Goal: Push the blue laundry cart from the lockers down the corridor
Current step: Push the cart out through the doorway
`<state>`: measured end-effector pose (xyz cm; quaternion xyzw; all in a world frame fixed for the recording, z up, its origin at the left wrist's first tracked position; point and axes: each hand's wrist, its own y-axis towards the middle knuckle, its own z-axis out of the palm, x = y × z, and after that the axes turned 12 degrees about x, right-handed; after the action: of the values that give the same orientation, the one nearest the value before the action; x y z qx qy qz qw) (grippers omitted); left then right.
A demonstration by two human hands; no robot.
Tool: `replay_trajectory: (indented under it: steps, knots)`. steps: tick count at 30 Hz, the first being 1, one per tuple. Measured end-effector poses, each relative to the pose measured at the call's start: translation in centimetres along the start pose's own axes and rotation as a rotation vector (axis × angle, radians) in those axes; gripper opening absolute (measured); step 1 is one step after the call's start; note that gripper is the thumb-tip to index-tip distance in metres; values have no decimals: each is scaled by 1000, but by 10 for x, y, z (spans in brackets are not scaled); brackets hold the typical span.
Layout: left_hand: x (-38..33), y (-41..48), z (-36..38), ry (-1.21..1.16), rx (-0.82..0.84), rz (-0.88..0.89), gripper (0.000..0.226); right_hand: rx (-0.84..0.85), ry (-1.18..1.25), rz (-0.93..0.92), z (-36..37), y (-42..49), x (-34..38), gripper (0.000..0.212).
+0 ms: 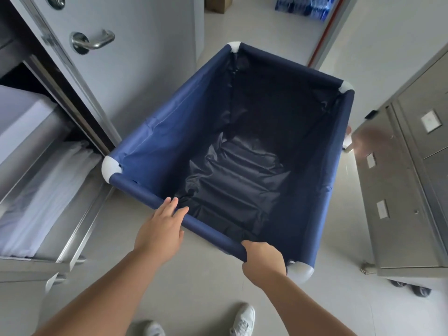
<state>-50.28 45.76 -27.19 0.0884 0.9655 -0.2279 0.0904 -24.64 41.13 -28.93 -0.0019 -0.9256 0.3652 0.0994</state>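
Observation:
The blue laundry cart (155, 139) fills the middle of the view, a fabric bin on a tube frame with white corner joints, and nothing lies inside it. My left hand (160, 229) rests on the near rim bar with fingers laid over it, only loosely curled. My right hand (263, 259) is wrapped around the same bar close to the near right corner. The cart's wheels are hidden under the fabric.
A metal shelf unit (80, 229) with folded white linen (46, 190) stands at my left, beside a grey door (126, 76) with a lever handle. Steel lockers on castors (397, 197) line the right. Pale floor leads ahead to an opening with blue packs (303, 6).

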Motion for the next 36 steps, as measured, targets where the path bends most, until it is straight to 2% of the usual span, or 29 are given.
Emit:
replay_trajectory:
  steps: [7,12,16,18,23,25,28,31,34,36]
  knots:
    - [5,3,11,54,-19,5,48,31,-28,84,-2,-7,-25,28]
    - [-3,-2,23,99,-76,60,43,-21,-93,145,0,-7,-30,31]
    - [-9,-1,23,68,-8,46,38,-31,-147,186,-5,-2,-38,33]
    - [-11,0,24,44,-27,59,40,-15,-148,191,-11,2,-42,34]
    - [-18,4,31,-7,-69,66,41,-57,-146,195,-22,12,-38,18]
    - [-19,6,33,-30,-76,68,40,-53,-122,160,-26,16,-30,17]
    - [-20,7,38,-42,-82,79,39,-100,-98,9,-24,22,-10,16]
    - [-15,12,36,-65,-79,112,34,-170,-161,-22,-17,26,5,32]
    - [-7,13,34,-187,-105,143,36,-94,-143,76,-18,34,16,50]
    - [-5,13,36,-207,-143,174,38,-39,-143,122,-20,41,23,53]
